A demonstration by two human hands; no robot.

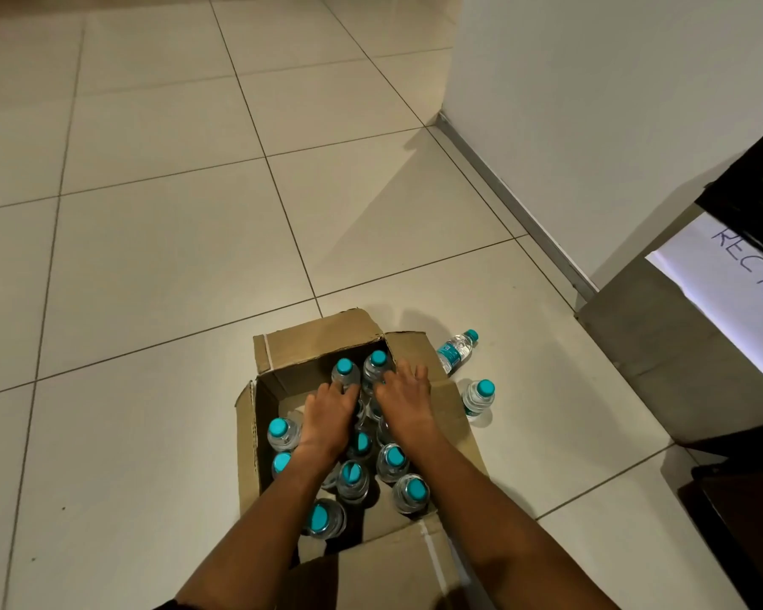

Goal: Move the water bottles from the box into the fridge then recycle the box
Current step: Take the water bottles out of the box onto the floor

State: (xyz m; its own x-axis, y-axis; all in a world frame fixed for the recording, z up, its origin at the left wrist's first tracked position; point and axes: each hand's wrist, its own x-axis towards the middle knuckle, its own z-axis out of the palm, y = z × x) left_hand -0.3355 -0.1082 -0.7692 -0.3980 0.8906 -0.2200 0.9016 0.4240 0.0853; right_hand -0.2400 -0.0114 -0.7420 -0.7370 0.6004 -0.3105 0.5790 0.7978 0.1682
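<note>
Open box (256,438) holds teal-capped bottles (395,462) — hands, left (327,418) and right (404,400), each grasping one.

A single head-worn wide-angle camera looks steeply down and forward from above the person's arms. The open cardboard box (362,438) sits near, low in the centre of the frame. The tiled floor (159,239) stretches away toward the top, and a white wall (613,103) bends at the right edge from lens distortion.
</note>
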